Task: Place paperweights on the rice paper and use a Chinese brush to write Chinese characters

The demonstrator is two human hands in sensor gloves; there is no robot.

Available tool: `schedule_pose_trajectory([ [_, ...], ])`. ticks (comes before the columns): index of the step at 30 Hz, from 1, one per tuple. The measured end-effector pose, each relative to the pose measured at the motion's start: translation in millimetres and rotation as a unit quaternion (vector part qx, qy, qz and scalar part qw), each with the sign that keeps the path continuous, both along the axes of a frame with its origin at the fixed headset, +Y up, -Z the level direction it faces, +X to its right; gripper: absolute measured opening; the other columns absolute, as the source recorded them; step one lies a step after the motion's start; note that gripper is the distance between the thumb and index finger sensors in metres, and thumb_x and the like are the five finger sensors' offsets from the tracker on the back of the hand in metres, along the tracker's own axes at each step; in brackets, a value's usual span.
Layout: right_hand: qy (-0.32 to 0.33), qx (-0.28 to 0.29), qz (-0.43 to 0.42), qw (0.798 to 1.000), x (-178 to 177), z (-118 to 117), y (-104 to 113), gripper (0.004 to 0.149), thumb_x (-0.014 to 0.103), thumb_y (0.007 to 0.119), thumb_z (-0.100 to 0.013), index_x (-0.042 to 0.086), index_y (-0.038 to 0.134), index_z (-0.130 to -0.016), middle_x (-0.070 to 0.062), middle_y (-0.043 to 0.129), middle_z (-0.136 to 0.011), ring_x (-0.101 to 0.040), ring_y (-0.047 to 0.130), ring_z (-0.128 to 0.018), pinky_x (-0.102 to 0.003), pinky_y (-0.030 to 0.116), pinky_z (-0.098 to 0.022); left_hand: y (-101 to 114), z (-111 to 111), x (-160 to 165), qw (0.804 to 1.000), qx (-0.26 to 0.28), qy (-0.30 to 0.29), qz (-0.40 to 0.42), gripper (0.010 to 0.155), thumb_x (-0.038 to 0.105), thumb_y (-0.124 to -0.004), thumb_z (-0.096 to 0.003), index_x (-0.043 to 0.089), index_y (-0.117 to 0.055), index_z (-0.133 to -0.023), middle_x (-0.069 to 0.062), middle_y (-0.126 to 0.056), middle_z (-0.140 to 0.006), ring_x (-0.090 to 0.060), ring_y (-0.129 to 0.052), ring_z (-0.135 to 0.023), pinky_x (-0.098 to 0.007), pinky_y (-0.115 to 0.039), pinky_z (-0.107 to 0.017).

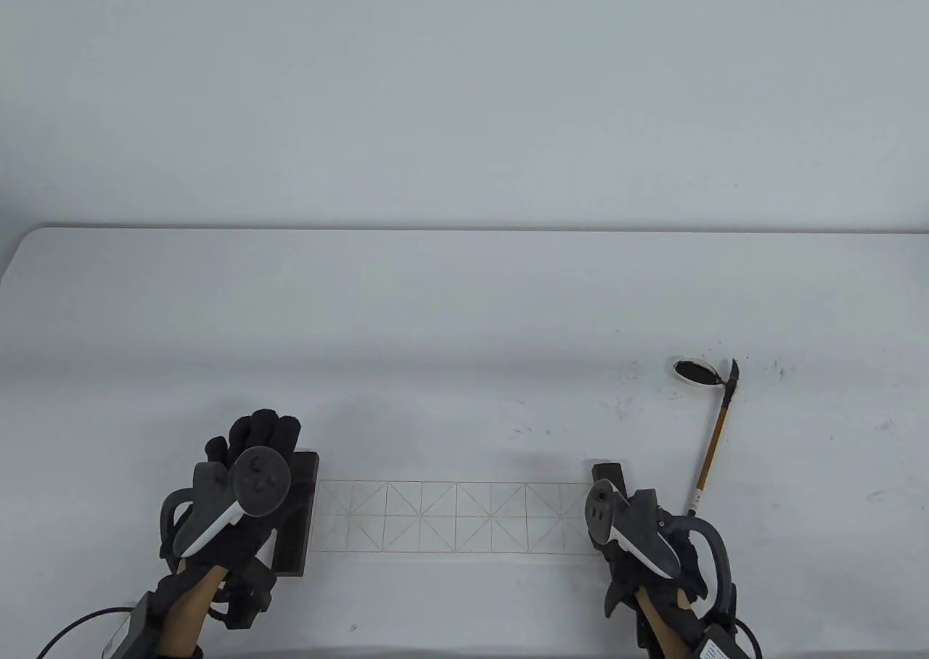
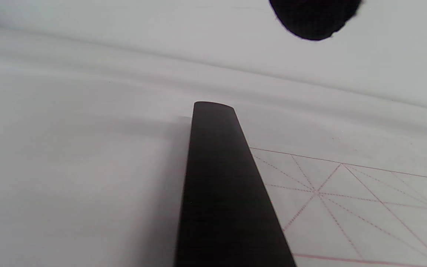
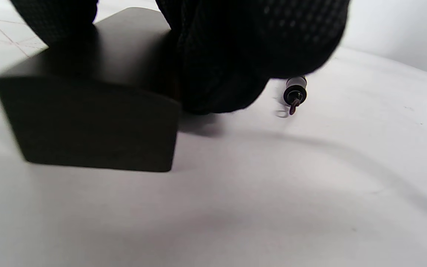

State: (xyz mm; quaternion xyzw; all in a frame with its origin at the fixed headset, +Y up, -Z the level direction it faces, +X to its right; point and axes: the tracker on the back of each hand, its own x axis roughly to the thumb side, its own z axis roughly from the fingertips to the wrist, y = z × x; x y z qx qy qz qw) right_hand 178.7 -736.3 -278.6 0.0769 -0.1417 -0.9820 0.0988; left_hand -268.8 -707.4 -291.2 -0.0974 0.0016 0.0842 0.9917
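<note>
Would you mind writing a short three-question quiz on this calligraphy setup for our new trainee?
1. True or false: the brush lies on the table with its dark tip beside the ink dish.
2. Which end of the rice paper does the left paperweight cover? A) left B) right C) neither
3. Fill in: the right hand is at the right ____.

Key: 1 true; 2 A; 3 paperweight.
</note>
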Motion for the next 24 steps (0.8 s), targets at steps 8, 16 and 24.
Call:
schedule_pose_trajectory([
  [8,0.000,0.007,-0.005,1.000,0.4,-1.2,-2.4,0.077,0.056,0.068,-0.050,-0.006,0.065,-0.097,-0.016,0.091,-0.062,-0.022,0.096,-0.039,-0.030,0.085,-0.025,-0.7,-0.4,0.4,1.000,-0.008,0.000,0.001,0.086,0.055,-0.060,-0.0510,0.037,-0.007,-0.117,0.000,-0.004,-0.128,-0.032,-0.009,-0.122,-0.051,-0.006,-0.086],
  [16,-0.002,-0.003,-0.009,1.000,1.3,-1.5,-3.1,0.079,0.057,0.066,-0.051,-0.006,0.062,-0.099,-0.016,0.090,-0.064,-0.024,0.095,-0.041,-0.031,0.085,-0.027,-0.4,-0.6,1.1,1.000,-0.014,-0.002,0.002,0.086,0.055,-0.060,-0.0511,0.037,-0.007,-0.117,0.000,-0.004,-0.128,-0.033,-0.009,-0.122,-0.051,-0.007,-0.086],
  [24,-0.014,0.011,-0.061,0.998,8.4,-2.0,8.0,0.081,0.053,0.063,-0.054,-0.011,0.054,-0.102,-0.021,0.089,-0.073,-0.029,0.096,-0.048,-0.035,0.085,-0.031,0.2,-1.0,1.6,1.000,-0.009,-0.002,-0.001,0.086,0.055,-0.060,-0.0511,0.037,-0.007,-0.117,0.000,-0.004,-0.127,-0.032,-0.009,-0.122,-0.051,-0.006,-0.086],
])
